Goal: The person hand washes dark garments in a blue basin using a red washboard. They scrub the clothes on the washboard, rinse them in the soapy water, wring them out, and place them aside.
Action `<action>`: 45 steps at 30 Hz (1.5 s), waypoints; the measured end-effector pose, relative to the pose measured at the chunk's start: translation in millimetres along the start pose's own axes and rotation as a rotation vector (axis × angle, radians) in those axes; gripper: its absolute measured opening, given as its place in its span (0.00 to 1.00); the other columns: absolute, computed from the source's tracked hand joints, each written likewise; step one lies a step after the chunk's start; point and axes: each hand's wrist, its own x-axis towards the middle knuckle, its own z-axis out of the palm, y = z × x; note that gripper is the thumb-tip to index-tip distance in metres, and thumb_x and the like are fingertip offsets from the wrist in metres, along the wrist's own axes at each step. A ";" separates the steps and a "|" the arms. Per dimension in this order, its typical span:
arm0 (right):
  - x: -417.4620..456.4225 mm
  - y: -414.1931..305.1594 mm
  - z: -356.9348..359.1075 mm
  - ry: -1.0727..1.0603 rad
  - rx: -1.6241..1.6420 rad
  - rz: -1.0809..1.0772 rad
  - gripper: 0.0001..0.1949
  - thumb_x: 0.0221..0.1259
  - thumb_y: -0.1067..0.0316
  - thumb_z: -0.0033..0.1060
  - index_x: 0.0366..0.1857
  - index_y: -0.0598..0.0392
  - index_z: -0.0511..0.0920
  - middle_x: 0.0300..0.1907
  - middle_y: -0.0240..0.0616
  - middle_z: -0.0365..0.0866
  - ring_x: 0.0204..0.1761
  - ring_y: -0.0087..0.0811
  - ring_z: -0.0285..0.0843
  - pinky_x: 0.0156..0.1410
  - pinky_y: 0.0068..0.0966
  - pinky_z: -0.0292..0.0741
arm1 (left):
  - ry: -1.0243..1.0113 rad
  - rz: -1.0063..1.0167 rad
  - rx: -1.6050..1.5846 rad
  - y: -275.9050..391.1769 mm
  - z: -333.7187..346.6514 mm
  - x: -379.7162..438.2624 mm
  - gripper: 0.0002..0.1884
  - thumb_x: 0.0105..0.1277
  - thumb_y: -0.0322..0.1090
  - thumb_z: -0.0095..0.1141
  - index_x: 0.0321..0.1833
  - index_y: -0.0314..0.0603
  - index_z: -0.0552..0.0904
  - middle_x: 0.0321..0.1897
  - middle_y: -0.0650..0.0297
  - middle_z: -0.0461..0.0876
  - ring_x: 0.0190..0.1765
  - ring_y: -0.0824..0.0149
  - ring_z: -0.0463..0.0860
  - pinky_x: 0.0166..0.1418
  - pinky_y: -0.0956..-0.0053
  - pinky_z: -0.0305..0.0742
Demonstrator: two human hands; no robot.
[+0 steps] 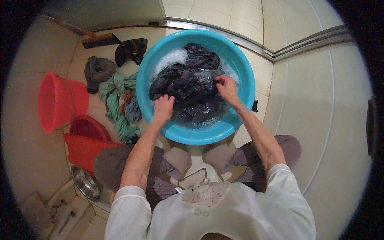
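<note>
A large round turquoise plastic basin (246,75) stands on the floor before me, between my feet and a metal door track. Soaked dark cloth (177,81) lies in it in sudsy water, bunched in folds, with another dark heap at the far side. White foam (172,58) floats along the far left inner wall. My left hand (164,108) is over the basin's near left part, its fingers curled onto the cloth's edge. At the right side, my right hand (227,88) has its fingers bent around a bit of the same cloth. The fingertips are partly hidden.
Left of the basin lie a green cloth (115,105), a blue-grey cloth (133,111), a grey cloth (99,72) and a black cloth (131,51). Beyond are a red bucket (64,102), red basins (90,144), a metal bowl (86,183) and a broom head (100,41). A metal door track (216,31) runs behind.
</note>
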 end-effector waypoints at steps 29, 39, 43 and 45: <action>-11.1 45.7 1.6 0.053 -0.328 -0.043 0.17 0.51 0.72 0.50 0.48 0.54 0.71 0.43 0.50 0.75 0.43 0.53 0.74 0.48 0.45 0.73 | -0.029 0.034 -0.410 -7.3 10.9 7.2 0.14 0.50 0.27 0.58 0.42 0.38 0.78 0.36 0.51 0.80 0.42 0.51 0.79 0.48 0.61 0.73; 18.3 -23.9 -139.7 0.037 -0.395 -0.323 0.19 0.44 0.80 0.46 0.42 0.49 0.79 0.46 0.43 0.76 0.43 0.48 0.76 0.47 0.37 0.74 | 0.338 -0.006 -0.532 -78.7 -133.5 -9.4 0.17 0.49 0.17 0.48 0.43 0.38 0.77 0.38 0.54 0.78 0.41 0.56 0.78 0.47 0.67 0.72; -8.1 -46.4 -138.6 0.100 -0.620 -0.532 0.19 0.46 0.81 0.48 0.42 0.47 0.78 0.54 0.41 0.71 0.48 0.44 0.74 0.50 0.37 0.73 | 0.561 0.308 -0.232 -73.9 -132.2 -12.4 0.20 0.46 0.16 0.47 0.44 0.39 0.77 0.39 0.53 0.78 0.45 0.52 0.76 0.50 0.63 0.71; -13.6 -35.3 -132.5 -0.095 -0.666 -0.519 0.20 0.45 0.79 0.50 0.44 0.47 0.76 0.48 0.39 0.74 0.49 0.43 0.72 0.50 0.38 0.74 | 0.414 0.338 -0.323 -58.8 -113.3 -10.8 0.21 0.44 0.16 0.48 0.43 0.39 0.78 0.39 0.54 0.77 0.47 0.51 0.74 0.51 0.62 0.70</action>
